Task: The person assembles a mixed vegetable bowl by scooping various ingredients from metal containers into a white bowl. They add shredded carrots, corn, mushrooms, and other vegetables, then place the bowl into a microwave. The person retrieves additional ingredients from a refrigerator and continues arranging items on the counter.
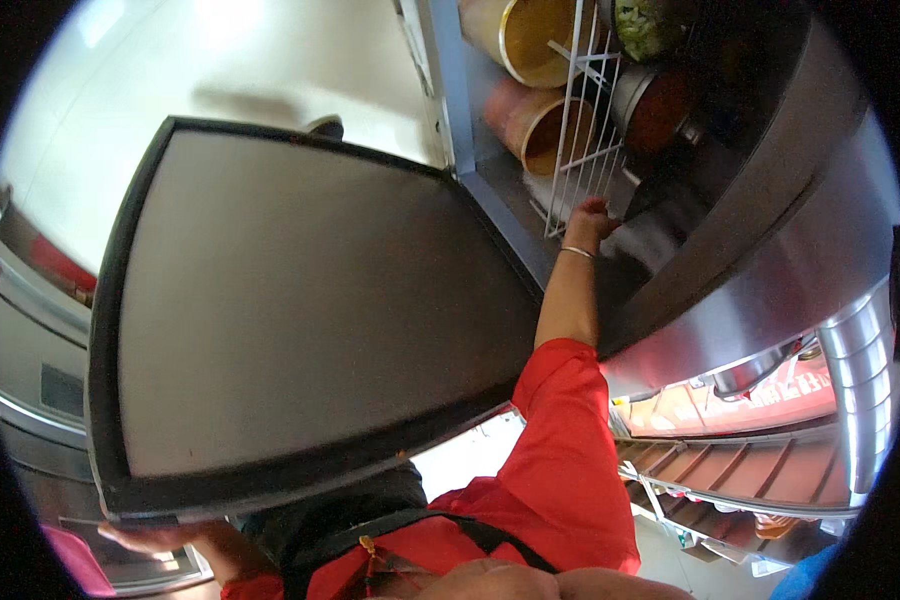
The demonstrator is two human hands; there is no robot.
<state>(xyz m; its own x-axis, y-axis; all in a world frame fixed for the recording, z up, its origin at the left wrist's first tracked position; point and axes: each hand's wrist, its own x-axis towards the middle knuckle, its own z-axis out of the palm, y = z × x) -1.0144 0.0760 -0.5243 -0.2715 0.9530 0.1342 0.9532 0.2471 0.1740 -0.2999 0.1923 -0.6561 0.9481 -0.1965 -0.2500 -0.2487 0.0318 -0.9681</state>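
Open fridge door (300, 300) fills left and hides the lower shelves, left hand (155, 540) fingers grasping its near edge, right hand (592, 215) far right at white wire rack (582, 120), finger grip cannot be told, tubs (530, 125) behind.

Right hand (592, 215): fingertips hidden among dark, blurred items beyond its reach; grasp indeterminate.
Left hand (155, 540): mostly hidden beneath the open door (300, 300); grasp indeterminate.
Round containers (530, 80) above the right hand: partly screened by the wire rack (582, 130), topmost cut by the frame edge.
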